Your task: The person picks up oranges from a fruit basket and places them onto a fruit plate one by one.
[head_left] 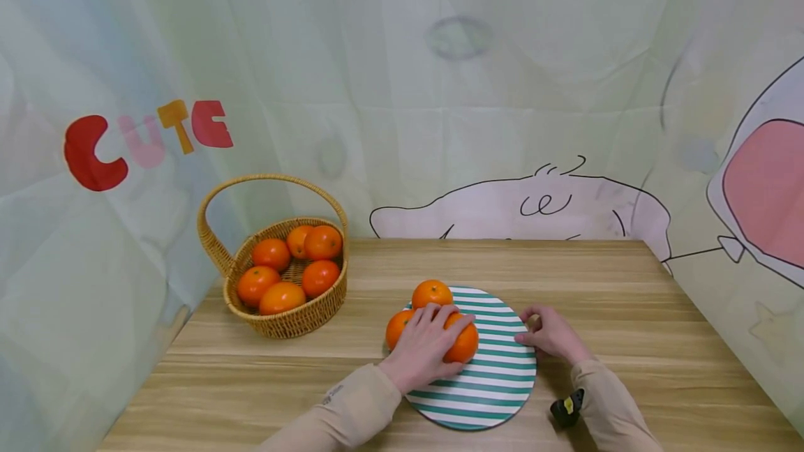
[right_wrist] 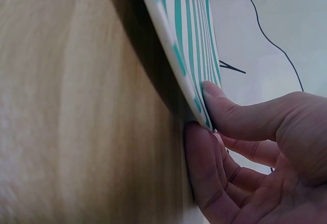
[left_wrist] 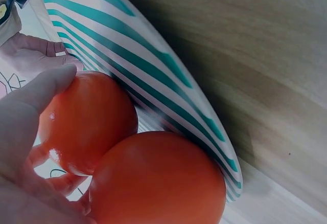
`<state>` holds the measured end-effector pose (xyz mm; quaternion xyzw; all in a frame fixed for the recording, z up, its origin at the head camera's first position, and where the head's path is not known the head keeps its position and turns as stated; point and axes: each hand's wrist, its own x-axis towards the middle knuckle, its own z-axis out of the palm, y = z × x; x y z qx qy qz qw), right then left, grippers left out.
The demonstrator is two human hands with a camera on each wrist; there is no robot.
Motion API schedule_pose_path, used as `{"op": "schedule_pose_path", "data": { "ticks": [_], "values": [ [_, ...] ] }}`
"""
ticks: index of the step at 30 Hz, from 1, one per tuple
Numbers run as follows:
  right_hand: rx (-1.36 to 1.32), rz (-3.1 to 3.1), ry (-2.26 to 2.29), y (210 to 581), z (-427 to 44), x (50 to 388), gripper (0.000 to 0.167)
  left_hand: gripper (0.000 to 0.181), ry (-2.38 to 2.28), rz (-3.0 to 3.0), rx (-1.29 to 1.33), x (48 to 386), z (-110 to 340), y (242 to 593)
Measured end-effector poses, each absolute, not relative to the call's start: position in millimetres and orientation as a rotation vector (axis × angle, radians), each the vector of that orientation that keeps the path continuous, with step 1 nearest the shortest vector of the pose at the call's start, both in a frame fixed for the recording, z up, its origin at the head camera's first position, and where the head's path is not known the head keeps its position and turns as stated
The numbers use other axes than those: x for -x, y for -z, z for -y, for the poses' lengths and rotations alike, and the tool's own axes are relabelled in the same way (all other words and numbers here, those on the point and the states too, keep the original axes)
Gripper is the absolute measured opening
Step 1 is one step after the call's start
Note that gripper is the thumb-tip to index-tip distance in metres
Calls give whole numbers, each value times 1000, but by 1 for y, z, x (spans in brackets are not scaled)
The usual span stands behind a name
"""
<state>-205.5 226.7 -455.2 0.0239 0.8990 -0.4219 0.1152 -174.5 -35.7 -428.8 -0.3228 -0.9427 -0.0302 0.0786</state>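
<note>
A round plate with green and white stripes (head_left: 496,386) lies on the wooden table, bearing three oranges on its left part. My left hand (head_left: 422,347) is over them, thumb and fingers curled round the right-hand orange (head_left: 465,344). The left wrist view shows that gripped orange (left_wrist: 92,121) touching or nearly touching another orange (left_wrist: 158,178) nearer the camera. Behind the hand sits one orange (head_left: 432,293), and a third (head_left: 397,326) is partly covered by it. At the plate's right rim, my right hand (head_left: 553,333) pinches the edge, thumb (right_wrist: 230,114) on top and fingers beneath.
A wicker basket (head_left: 285,326) with a tall handle stands at the table's back left, holding several oranges (head_left: 283,297). A printed curtain (head_left: 402,89) hangs behind and beside the table. On the right wrist is a small black device (head_left: 567,408).
</note>
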Motion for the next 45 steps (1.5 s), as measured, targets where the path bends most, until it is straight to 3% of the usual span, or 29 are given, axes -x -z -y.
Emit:
{"op": "schedule_pose_path", "data": {
  "ticks": [29,38,45],
  "values": [
    [-43,-2652,1240,455,-227,205,34,73,130,2826,959,176,36,428],
    [-45,-2651,1233,455,-227,205,34,67,578,2811,902,177,47,424],
    [-55,-2649,1235,454,-226,205,34,57,984,2612,700,185,62,425]
  ]
}}
